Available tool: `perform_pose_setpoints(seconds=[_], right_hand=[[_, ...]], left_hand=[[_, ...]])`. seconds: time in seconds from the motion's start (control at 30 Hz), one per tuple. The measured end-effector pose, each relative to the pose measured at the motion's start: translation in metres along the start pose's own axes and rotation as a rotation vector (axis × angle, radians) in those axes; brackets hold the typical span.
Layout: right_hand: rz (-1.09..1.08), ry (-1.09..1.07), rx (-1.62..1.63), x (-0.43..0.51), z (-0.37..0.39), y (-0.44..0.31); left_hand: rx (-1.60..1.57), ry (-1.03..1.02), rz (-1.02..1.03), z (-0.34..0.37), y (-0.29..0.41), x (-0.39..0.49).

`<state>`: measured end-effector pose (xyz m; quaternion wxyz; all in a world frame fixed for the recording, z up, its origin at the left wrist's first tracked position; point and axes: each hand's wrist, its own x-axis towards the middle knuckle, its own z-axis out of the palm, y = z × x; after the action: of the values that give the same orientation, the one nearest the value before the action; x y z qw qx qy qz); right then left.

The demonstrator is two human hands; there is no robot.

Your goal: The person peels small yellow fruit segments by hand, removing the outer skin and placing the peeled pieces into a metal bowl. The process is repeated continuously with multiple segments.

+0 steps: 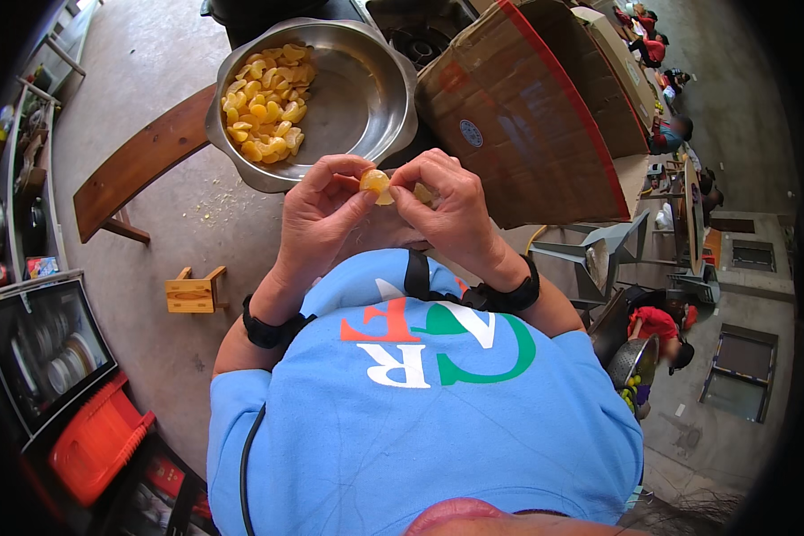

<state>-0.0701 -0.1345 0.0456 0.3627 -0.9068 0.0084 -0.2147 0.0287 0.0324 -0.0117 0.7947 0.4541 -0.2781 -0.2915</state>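
Between the fingertips of my left hand (325, 201) and my right hand (445, 201) is a small orange citrus piece (376, 185), gripped by both. Paler peel or pith (422, 193) shows under the right fingers; its exact form is partly hidden. Just beyond my hands stands a wide stainless steel basin (355, 94) with a scalloped rim. Loose citrus segments (268, 100) are heaped along its left side, and bare metal shows on its right. My left knuckles are close to the basin's near rim.
A large cardboard box (509, 114) stands right of the basin, beside a gas stove (419, 40). On the left are a wooden bench (151, 157), a small wooden stool (191, 295) and scattered scraps (221, 201) on the floor. Several people are at the far right, near a grey chair (593, 251).
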Motion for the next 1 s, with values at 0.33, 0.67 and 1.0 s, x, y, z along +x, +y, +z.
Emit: perform_pose_setpoints(seconds=[0.33,0.67,1.0], right_hand=[[0.194,-0.053,0.169,-0.002,0.001,-0.001],[0.495,-0.104,0.528,-0.006,0.0,0.002],[0.485,-0.15,0.505,-0.007,0.003,0.01]], left_hand=[[-0.027,-0.013,-0.005,-0.002,-0.004,0.001],[-0.155,0.009,0.001,-0.005,-0.002,0.002],[-0.352,0.026,-0.066,-0.012,-0.003,0.004]])
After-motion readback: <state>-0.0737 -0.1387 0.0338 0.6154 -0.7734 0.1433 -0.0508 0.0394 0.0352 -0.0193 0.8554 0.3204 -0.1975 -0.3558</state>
